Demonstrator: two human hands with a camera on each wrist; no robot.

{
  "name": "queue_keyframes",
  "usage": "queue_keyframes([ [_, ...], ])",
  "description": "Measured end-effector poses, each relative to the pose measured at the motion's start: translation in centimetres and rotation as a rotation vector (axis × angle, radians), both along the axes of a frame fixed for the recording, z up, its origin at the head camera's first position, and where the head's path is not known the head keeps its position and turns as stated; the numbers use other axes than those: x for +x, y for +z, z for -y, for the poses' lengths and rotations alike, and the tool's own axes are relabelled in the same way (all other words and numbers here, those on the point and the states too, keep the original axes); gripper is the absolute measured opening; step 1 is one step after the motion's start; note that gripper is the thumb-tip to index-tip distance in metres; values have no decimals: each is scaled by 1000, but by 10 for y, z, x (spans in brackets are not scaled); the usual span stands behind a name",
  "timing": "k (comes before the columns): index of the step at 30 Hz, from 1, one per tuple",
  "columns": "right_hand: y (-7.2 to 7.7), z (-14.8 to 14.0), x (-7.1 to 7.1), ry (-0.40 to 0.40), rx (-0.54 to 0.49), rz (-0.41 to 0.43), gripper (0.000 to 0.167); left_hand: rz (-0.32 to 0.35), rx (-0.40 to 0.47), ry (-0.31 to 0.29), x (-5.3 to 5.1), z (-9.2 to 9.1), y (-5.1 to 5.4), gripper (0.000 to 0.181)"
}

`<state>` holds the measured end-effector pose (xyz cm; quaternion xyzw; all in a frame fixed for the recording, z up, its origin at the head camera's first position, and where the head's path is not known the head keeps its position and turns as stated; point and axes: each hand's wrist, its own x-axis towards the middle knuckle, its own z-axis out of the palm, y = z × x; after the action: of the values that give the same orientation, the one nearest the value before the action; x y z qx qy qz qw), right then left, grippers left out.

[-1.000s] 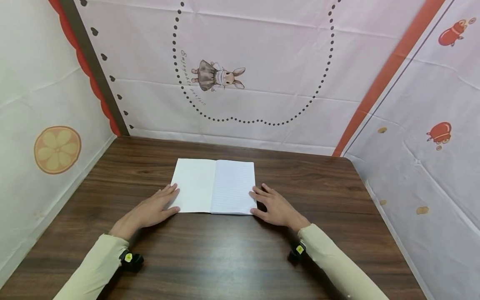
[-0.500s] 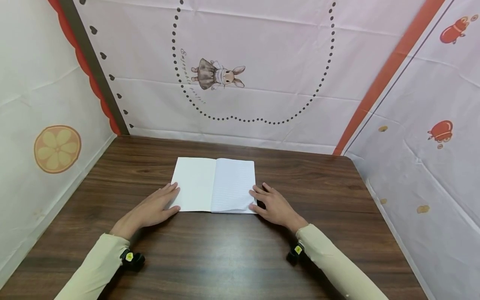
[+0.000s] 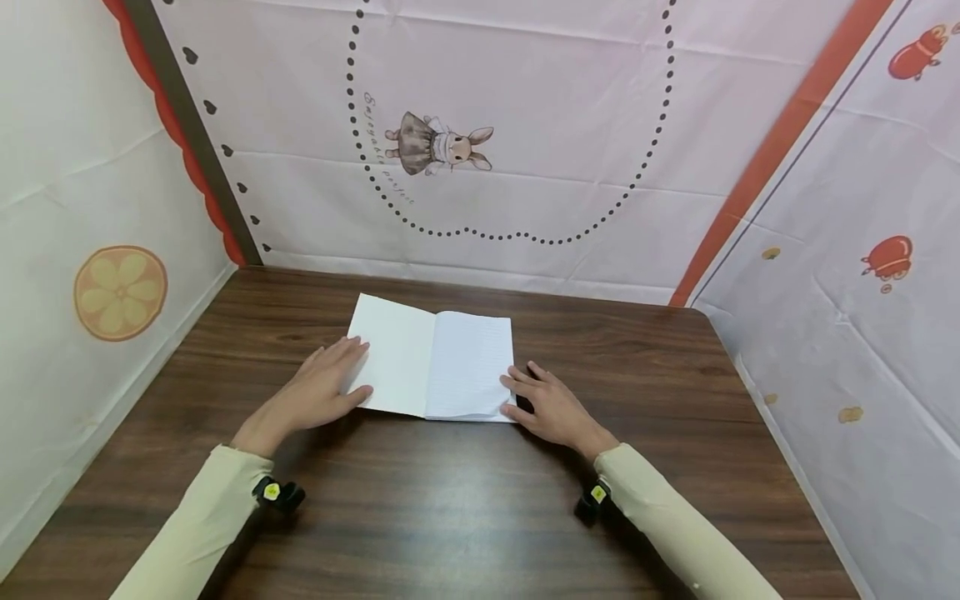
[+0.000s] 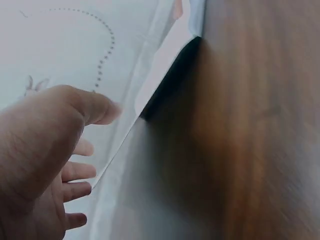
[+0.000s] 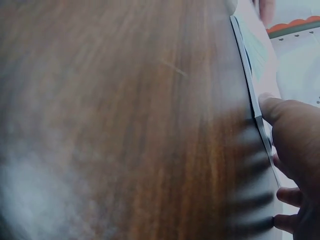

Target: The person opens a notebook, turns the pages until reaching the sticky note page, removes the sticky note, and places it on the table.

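Note:
A notebook (image 3: 468, 367) lies spread on the table in the head view, with a blank white leaf at left and a lined page at right. The left leaf (image 3: 397, 354) is tilted up off the table; its dark underside shows in the left wrist view. My left hand (image 3: 322, 387) touches that leaf's outer side, fingers extended and thumb near the lower corner. Loosely spread, my right hand (image 3: 551, 404) rests on the lined page's outer edge. Its thumb (image 5: 280, 107) is at the lower corner, where the pages curl slightly.
A dark wooden table (image 3: 450, 500) lies beneath. Printed white cloth walls (image 3: 540, 125) stand behind it and on both sides. Each wrist carries a small black camera, such as the left one (image 3: 277, 493).
My left hand has risen and moved slightly away from me, and the left leaf has tilted up with it. The right hand has barely moved; the lined page's lower corner has curled a little.

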<state>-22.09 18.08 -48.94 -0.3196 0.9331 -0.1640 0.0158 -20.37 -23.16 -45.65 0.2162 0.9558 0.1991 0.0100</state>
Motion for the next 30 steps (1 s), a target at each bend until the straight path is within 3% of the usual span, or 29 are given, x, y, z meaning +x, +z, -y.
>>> queue_keyframes([
  [5, 2, 0, 0, 5, -1, -10, 61, -65, -6, -20, -2, -20, 19, 76],
  [10, 3, 0, 0, 2, -5, -4, 60, -94, 65, -104, -3, -50, 35, 75],
  [13, 2, 0, 0, -5, 4, 6, 60, -110, 108, -163, -4, -69, 38, 73],
  [17, 3, 0, 0, -13, 5, 14, 60, -116, 114, -234, -7, -96, 32, 70],
  [22, 4, 1, -1, -6, 6, 5, 60, -69, 26, -283, -10, -128, 16, 71],
  [27, 3, 1, -2, -2, 33, 3, 60, -19, -28, -315, -13, -149, -2, 73],
  [30, 4, 1, -1, -6, 36, -2, 60, -37, -40, -336, -16, -158, -13, 72],
])
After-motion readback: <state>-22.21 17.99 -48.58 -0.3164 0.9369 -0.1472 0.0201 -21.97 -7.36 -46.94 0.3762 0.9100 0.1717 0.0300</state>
